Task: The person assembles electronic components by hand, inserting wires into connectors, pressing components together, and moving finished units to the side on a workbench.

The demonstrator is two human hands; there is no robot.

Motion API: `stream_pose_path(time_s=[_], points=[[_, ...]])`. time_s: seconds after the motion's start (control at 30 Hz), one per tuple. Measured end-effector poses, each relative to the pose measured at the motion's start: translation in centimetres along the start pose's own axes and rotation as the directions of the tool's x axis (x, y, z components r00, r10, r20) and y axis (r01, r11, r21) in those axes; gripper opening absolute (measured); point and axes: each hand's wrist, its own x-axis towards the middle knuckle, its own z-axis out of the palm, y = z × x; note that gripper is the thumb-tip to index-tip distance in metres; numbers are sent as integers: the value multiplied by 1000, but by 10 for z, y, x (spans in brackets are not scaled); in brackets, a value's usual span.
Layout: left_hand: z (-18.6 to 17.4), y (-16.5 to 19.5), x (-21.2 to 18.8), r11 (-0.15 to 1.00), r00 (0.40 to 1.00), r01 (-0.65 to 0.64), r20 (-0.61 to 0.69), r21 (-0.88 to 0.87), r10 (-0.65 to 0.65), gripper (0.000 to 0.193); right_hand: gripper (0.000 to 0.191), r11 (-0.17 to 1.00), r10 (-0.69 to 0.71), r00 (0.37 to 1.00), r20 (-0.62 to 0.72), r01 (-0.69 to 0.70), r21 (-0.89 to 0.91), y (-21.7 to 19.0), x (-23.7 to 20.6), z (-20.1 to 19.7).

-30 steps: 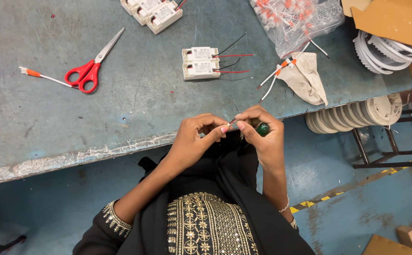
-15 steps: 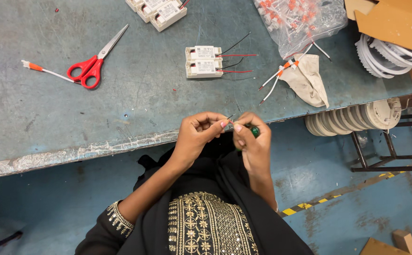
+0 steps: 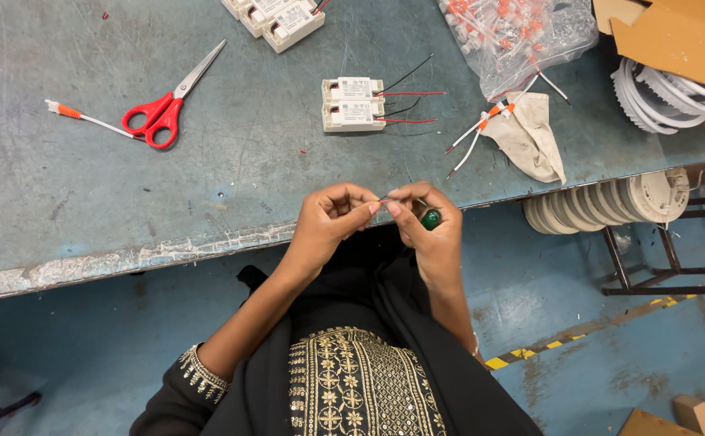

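Pinching a thin wire end (image 3: 385, 199) between my left hand (image 3: 332, 218) and right hand (image 3: 425, 226), both closed on it just below the grey worktop edge (image 3: 207, 242), I twist; next needs steady fingertip grip.

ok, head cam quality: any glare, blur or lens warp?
Head view: even light, soft shadows, no harsh glare on the scuffed blue-grey worktable; red-handled scissors sharp; left hand and right hand fairly crisp; table edge bows, wide-angle warp.
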Motion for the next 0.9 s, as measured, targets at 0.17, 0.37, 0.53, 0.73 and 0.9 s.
stream_pose_path(time_s=[0.17,0.37,0.53,0.73,0.9], points=[[-4,-1,4,999,998,10,-56,-35,-12,17,7,896,-363,932,11,352,-269,11,1,16],[-19,-13,9,985,980,-9,-199,-172,-25,21,7,994,5,996,-90,-14,-105,31,15,40],[-53,-21,24,992,925,-124,-365,-32,104,20,8,648,-405,876,261,476,-594,42,91,45],[-68,-32,31,992,911,-117,-403,-43,90,17,17,450,-373,899,229,391,-803,52,165,50],[-73,-35,34,995,916,-104,-391,-13,90,16,16,497,-360,906,222,388,-776,56,151,48]])
